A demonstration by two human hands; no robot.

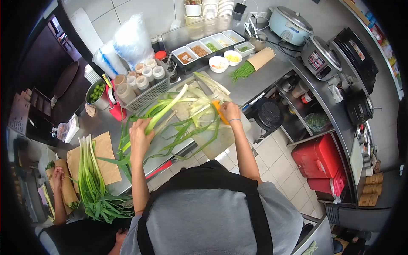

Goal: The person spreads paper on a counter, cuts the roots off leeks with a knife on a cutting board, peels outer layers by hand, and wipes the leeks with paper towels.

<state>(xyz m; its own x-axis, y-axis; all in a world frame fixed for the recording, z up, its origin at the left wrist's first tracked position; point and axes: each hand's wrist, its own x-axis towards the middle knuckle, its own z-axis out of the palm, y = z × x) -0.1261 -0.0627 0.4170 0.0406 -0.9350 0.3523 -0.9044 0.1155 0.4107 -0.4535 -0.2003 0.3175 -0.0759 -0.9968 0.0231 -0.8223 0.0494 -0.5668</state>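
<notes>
My left hand (141, 132) is closed around a long leek (166, 109), pale at its upper end, with green leaves trailing below. In my right hand (230, 111) is the orange handle of a knife (220, 111); its grey blade points up and left among the leeks. Cut leek pieces and loose leaves (191, 106) lie heaped under and around the blade. Beneath them is a pale cutting board (219, 142) at the counter's edge. A bundle of whole leeks (90, 170) lies left of my left arm, partly on brown paper (111, 163).
A grey basket of bottles (146, 97) stands beyond my left hand. Behind the board are topping trays (199, 49), two white bowls (218, 64) and paper-wrapped chives (246, 70). Rice cookers (291, 25) stand at right. At lower left, another person's hand (58, 175) touches a paper-wrapped bundle (66, 189).
</notes>
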